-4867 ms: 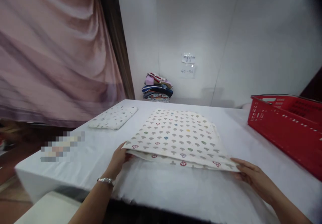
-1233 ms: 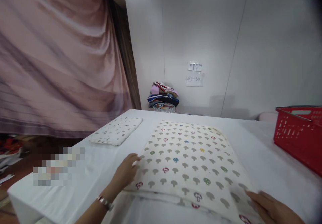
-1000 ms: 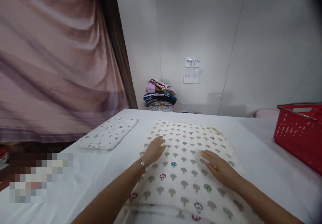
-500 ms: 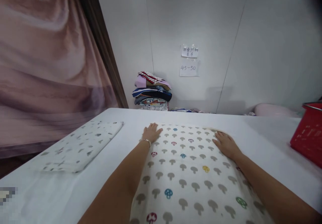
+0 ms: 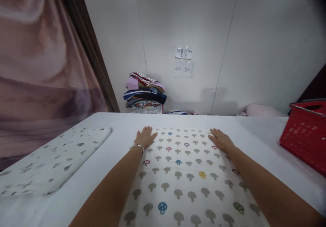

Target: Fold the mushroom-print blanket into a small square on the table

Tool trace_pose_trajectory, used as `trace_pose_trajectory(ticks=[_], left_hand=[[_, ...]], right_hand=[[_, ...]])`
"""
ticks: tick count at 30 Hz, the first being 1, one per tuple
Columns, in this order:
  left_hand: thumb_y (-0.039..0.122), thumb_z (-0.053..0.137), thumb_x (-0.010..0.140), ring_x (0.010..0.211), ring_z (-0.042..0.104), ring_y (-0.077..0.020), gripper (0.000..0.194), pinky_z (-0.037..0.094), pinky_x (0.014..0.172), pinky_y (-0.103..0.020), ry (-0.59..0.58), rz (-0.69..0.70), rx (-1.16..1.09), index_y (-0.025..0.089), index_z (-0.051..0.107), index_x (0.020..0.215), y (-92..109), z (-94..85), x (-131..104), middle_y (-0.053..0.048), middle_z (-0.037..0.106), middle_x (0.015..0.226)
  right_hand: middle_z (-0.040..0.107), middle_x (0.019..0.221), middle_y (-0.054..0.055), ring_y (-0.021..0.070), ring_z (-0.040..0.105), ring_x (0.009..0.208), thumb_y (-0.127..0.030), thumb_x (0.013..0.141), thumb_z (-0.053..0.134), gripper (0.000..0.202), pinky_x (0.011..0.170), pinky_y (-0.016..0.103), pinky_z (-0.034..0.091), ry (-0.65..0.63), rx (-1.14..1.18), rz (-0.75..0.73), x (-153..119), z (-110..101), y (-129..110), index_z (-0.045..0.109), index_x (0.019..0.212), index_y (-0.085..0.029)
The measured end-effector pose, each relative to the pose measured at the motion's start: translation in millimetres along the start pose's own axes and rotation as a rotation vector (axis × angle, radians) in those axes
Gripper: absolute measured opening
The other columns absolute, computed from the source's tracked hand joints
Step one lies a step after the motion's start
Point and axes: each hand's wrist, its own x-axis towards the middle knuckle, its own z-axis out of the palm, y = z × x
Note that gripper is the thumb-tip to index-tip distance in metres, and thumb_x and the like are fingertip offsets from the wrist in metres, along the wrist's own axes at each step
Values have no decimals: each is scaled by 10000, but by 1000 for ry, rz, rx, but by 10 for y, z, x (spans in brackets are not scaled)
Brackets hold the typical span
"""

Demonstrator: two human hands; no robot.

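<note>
A white cloth (image 5: 183,182) printed with grey and coloured mushrooms lies in front of me, running from the bottom of the view to the middle of the table. My left hand (image 5: 145,138) rests flat on its far left corner, fingers apart, a bracelet at the wrist. On the far right corner lies my right hand (image 5: 222,140), palm down with fingers stretched out. Neither hand grips the fabric. To the left, a folded white cloth (image 5: 58,159) with small scattered prints lies on the table.
The white table (image 5: 122,121) reaches to the wall. A red basket (image 5: 305,135) stands on the right. Behind the far edge rises a stack of folded fabrics (image 5: 145,96), with a pink bundle (image 5: 262,110) farther right. A pinkish curtain (image 5: 38,67) hangs at left; paper signs (image 5: 183,69) are on the wall.
The view has shifted slightly to the right. My right hand has moved to the cloth's far right corner, and the raised, folded edge there now lies flat. My left hand stays at the left corner.
</note>
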Motion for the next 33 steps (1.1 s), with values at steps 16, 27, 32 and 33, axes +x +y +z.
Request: trace_pose_trajectory(ticks=[16, 27, 32, 33], left_hand=[[583, 206, 871, 1409, 86, -238, 670, 118, 1105, -532, -33, -7, -5, 230, 261, 1439, 3, -42, 35, -44, 160, 1529], [502, 284, 904, 1380, 213, -265, 549, 211, 1072, -520, 96, 347, 38, 274, 359, 1398, -238, 34, -1189, -74, 248, 1498], [479, 313, 895, 1357, 268, -288, 564, 243, 1057, -533, 116, 393, 75, 199, 410, 1375, -276, 116, -1691, -120, 322, 1459], [476, 316, 892, 1357, 268, -288, 568, 242, 1059, -532, 86, 364, 76, 194, 408, 1376, -239, 72, -1708, -116, 321, 1460]], right_hand=[[171, 1522, 42, 261, 144, 1388, -553, 906, 211, 634, 1073, 544, 194, -99, 29, 52, 5, -80, -38, 256, 1446, -223], [196, 1509, 72, 242, 119, 1395, -571, 915, 243, 647, 1128, 467, 81, 8, 26, -285, -1570, -164, 28, 279, 1447, -205], [196, 1509, 62, 250, 143, 1390, -580, 909, 251, 640, 1117, 488, 120, -83, 91, -209, -1937, -172, 80, 270, 1449, -236], [194, 1509, 67, 248, 137, 1391, -574, 910, 255, 642, 1116, 489, 119, -91, 89, -197, -1950, -205, 63, 269, 1449, -225]])
